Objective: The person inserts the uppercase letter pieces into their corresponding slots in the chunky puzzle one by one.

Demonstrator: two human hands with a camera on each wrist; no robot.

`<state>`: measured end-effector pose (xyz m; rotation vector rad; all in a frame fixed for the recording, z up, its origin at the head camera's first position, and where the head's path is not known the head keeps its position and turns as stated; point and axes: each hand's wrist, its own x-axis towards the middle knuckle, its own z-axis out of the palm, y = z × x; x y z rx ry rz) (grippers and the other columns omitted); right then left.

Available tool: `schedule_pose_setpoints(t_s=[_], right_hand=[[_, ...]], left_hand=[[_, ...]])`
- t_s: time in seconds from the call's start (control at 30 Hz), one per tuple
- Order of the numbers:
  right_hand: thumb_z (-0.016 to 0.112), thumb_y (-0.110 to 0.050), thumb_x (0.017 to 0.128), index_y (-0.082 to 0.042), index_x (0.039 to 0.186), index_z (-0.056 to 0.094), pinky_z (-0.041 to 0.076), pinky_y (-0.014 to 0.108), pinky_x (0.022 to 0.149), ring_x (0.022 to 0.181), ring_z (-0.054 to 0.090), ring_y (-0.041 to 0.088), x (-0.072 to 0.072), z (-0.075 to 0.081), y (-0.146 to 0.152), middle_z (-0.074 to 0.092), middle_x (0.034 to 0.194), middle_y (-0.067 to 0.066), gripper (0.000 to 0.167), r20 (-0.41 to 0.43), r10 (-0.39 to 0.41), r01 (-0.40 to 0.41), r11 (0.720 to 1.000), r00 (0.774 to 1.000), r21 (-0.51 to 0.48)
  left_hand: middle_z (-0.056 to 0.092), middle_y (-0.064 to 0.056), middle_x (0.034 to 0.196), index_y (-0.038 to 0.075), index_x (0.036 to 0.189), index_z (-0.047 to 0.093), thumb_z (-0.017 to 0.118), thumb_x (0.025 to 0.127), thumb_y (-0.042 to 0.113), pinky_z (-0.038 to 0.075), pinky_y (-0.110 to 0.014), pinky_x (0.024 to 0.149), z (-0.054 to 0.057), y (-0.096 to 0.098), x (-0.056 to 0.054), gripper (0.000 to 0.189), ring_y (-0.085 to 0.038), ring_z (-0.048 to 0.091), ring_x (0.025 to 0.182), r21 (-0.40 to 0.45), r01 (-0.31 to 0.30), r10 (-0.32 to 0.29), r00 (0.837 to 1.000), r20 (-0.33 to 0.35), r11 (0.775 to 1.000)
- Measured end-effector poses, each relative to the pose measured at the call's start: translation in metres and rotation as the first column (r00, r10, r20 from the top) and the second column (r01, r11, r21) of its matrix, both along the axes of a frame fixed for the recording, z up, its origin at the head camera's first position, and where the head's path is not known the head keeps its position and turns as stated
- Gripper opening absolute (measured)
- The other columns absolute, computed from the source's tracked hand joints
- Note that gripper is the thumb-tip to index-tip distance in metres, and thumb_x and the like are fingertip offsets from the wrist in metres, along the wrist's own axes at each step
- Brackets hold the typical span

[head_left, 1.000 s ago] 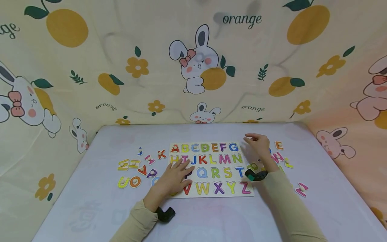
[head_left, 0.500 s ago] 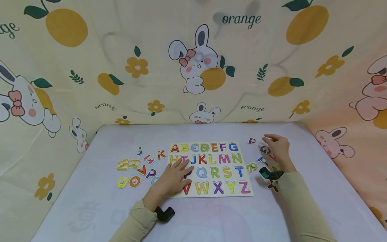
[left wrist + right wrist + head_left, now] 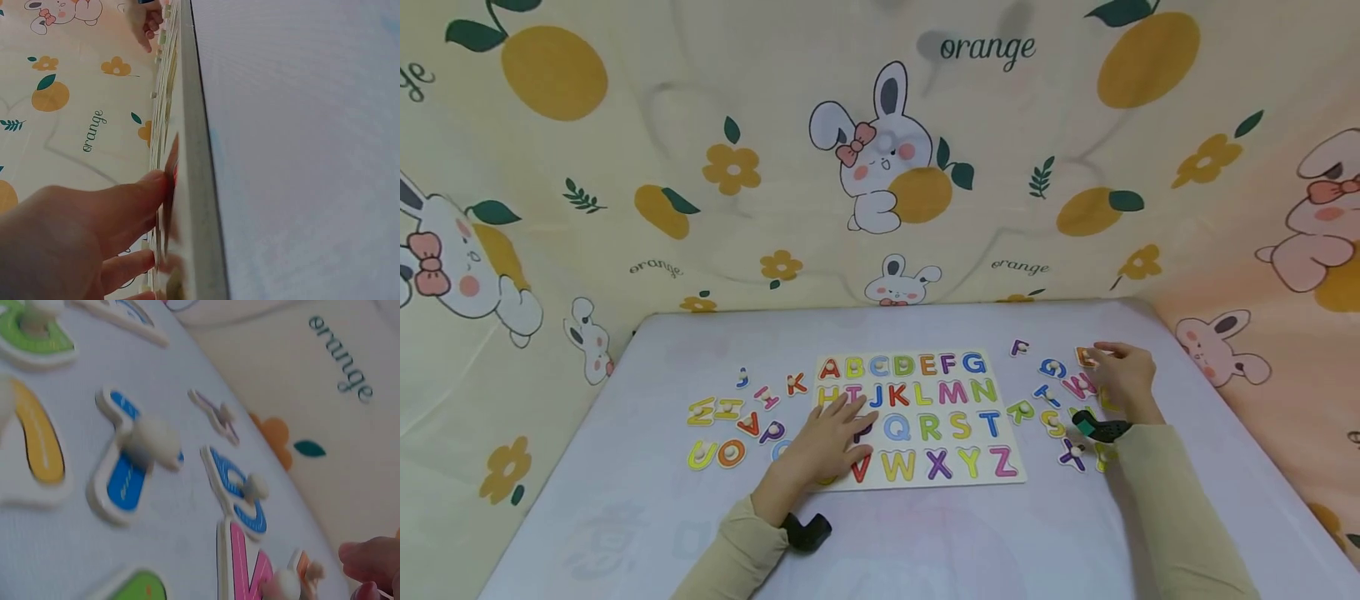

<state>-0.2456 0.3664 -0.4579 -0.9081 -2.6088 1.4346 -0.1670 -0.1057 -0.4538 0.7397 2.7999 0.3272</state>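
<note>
My left hand [image 3: 823, 437] rests with fingers spread on the left part of a white alphabet board [image 3: 951, 445], partly covering its letters. In the left wrist view, the thumb and fingers [image 3: 128, 209] touch the board, seen edge-on. Out to the right, my right hand [image 3: 1126, 379] reaches over loose letters, its fingertips at the orange letter E piece [image 3: 1084, 357]. The right wrist view shows fingertips [image 3: 375, 559] close to the knob of that E piece [image 3: 303, 565], apart from it. A pink letter piece [image 3: 240, 559] lies beside it.
Knobbed letter pieces lie right of the board, including a blue G [image 3: 1052, 367], purple F [image 3: 1018, 347], green R [image 3: 1020, 412] and purple X [image 3: 1072, 455]. More lie on the left, such as a red K [image 3: 796, 384] and orange O [image 3: 731, 453]. A printed cloth [image 3: 737, 233] hangs behind.
My right hand has moved right, from beside the board's upper right corner to the orange E piece, uncovering the F, G and other pieces. The left hand stays on the board.
</note>
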Motion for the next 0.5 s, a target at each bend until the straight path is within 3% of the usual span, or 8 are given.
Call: schedule_pose_setpoints(t_s=[0.2, 0.33, 0.5], right_hand=[[0.057, -0.044, 0.093, -0.007, 0.137, 0.053, 0.038, 0.024, 0.067, 0.1, 0.038, 0.018, 0.0009, -0.0059, 0.0047, 0.051, 0.13, 0.014, 0.058, 0.023, 0.033, -0.033, 0.999, 0.999, -0.034], [0.057, -0.046, 0.093, -0.006, 0.139, 0.05, 0.038, 0.022, 0.07, 0.107, 0.037, 0.021, 0.0014, -0.0086, 0.0079, 0.04, 0.149, 0.02, 0.061, 0.035, 0.063, -0.061, 0.997, 0.997, -0.051], [0.057, -0.046, 0.093, -0.007, 0.14, 0.048, 0.042, 0.022, 0.066, 0.104, 0.04, 0.022, -0.0005, -0.0091, 0.011, 0.037, 0.151, 0.021, 0.061, 0.07, 0.07, -0.066, 0.997, 0.995, -0.048]], left_hand=[[0.029, -0.003, 0.161, 0.027, 0.146, 0.042, 0.052, 0.095, 0.045, 0.023, -0.062, 0.117, -0.0017, -0.0013, -0.0008, 0.055, -0.032, 0.02, 0.152, 0.006, -0.003, 0.003, 1.0, -0.001, 1.0], [0.029, -0.003, 0.161, 0.027, 0.146, 0.042, 0.052, 0.095, 0.046, 0.023, -0.062, 0.118, -0.0014, -0.0007, -0.001, 0.055, -0.032, 0.019, 0.152, 0.008, -0.004, 0.004, 1.0, 0.001, 1.0], [0.029, -0.003, 0.16, 0.026, 0.146, 0.043, 0.053, 0.095, 0.045, 0.023, -0.063, 0.117, -0.0008, 0.0003, -0.0012, 0.055, -0.032, 0.02, 0.152, 0.009, -0.003, 0.004, 1.0, -0.003, 1.0]])
